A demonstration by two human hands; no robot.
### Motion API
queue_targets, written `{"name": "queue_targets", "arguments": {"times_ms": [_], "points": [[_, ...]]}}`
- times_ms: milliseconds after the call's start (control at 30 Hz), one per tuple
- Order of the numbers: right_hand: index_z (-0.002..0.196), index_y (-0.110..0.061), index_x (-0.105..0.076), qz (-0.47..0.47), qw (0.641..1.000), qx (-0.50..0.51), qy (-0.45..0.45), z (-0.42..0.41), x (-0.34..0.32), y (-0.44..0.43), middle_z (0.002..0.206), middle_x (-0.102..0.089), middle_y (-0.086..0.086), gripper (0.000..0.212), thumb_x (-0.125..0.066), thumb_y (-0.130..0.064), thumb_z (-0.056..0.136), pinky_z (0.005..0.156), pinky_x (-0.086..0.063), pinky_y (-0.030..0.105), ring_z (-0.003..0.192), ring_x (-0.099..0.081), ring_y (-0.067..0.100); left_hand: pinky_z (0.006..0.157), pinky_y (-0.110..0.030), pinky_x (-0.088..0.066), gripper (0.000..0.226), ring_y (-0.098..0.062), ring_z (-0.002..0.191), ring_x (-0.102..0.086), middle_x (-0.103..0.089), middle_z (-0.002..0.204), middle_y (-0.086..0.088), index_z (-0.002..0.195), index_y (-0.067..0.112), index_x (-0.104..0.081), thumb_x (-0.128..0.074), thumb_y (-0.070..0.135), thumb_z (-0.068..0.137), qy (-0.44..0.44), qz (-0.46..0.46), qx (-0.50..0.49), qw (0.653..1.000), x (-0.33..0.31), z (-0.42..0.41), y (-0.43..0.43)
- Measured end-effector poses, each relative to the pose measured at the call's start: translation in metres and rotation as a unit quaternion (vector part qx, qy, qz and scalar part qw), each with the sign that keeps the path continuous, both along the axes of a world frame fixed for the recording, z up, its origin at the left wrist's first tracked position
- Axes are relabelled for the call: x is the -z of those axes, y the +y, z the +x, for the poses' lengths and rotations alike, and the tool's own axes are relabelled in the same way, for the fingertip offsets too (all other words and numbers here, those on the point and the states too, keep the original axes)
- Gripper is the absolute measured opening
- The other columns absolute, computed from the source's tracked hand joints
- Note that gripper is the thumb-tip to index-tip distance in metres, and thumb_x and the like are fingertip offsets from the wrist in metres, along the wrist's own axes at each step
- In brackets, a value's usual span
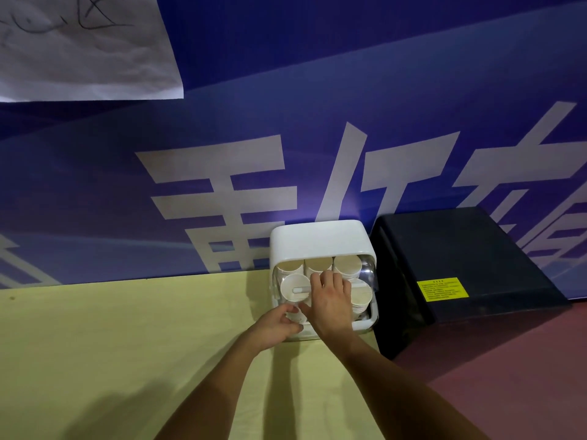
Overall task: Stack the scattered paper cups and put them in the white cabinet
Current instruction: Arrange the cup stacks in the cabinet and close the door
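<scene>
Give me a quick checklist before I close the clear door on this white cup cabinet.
1. Paper cup stacks inside the white plastic cabinet: ok, several rows visible.
2. Right hand on the clear door's white handle: ok.
3. Left hand clear of the door: not ok, at the cabinet's lower front.
4. Left hand holding a cup: cannot tell.
5. Black box beside the cabinet blocking the door: cannot tell.

right hand [330, 300] covering middle cups [317, 265], yellow label [442, 289] illegible
</scene>
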State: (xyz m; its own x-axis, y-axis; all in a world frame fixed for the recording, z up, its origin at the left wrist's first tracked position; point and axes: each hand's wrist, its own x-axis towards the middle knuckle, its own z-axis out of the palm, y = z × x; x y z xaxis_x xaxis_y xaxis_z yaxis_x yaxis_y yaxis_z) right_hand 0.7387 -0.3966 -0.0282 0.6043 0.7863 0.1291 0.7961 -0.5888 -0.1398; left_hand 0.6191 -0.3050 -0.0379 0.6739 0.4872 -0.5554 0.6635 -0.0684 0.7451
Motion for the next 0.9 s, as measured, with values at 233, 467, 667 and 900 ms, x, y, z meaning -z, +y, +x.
{"name": "queue_targets", "arguments": {"times_ms": [233, 467, 667, 900], "points": [[0.116, -0.017, -0.060, -0.003, 1.000, -0.029, 0.002, 0.007, -0.001, 0.003, 0.111, -0.061, 0.004, 0.047, -0.073, -0.047, 0.082, 0.089, -0.042, 0.040, 0.106, -0.054, 0.028, 0.057, -0.013, -0.042, 0.043, -0.009, 0.076, -0.055, -0.060, 0.101, -0.002, 0.132, 0.029, -0.052, -0.063, 0.018, 0.093, -0.020, -0.017, -0.004, 1.000, -0.007, -0.001, -0.003], [0.104, -0.015, -0.062, 0.006, 1.000, -0.019, -0.002, 0.005, 0.001, 0.002, 0.099, -0.062, 0.004, 0.043, -0.078, -0.045, 0.078, 0.081, -0.045, 0.038, 0.094, -0.057, 0.027, 0.069, -0.020, -0.046, 0.044, -0.012, 0.087, -0.058, -0.063, 0.108, -0.004, 0.133, 0.034, -0.050, -0.063, 0.021, 0.093, -0.012, -0.037, -0.010, 0.999, -0.012, -0.001, -0.005], [0.107, -0.014, -0.061, 0.018, 0.999, -0.028, 0.012, 0.006, 0.001, -0.004, 0.103, -0.060, 0.006, 0.044, -0.079, -0.042, 0.079, 0.084, -0.043, 0.038, 0.097, -0.055, 0.028, 0.053, -0.013, -0.042, 0.025, -0.009, 0.081, -0.062, -0.069, 0.103, 0.002, 0.118, 0.022, -0.067, -0.064, 0.026, 0.094, 0.009, -0.003, -0.016, 1.000, -0.024, -0.002, 0.008], [0.116, -0.017, -0.059, -0.009, 0.999, -0.037, 0.031, 0.004, -0.001, -0.009, 0.110, -0.058, 0.004, 0.039, -0.067, -0.044, 0.089, 0.089, -0.039, 0.037, 0.106, -0.052, 0.026, 0.073, -0.022, -0.049, 0.016, -0.016, 0.095, -0.066, -0.070, 0.103, 0.001, 0.105, 0.020, -0.073, -0.063, 0.020, 0.093, -0.036, 0.065, -0.058, 0.995, -0.037, -0.001, 0.016]]}}
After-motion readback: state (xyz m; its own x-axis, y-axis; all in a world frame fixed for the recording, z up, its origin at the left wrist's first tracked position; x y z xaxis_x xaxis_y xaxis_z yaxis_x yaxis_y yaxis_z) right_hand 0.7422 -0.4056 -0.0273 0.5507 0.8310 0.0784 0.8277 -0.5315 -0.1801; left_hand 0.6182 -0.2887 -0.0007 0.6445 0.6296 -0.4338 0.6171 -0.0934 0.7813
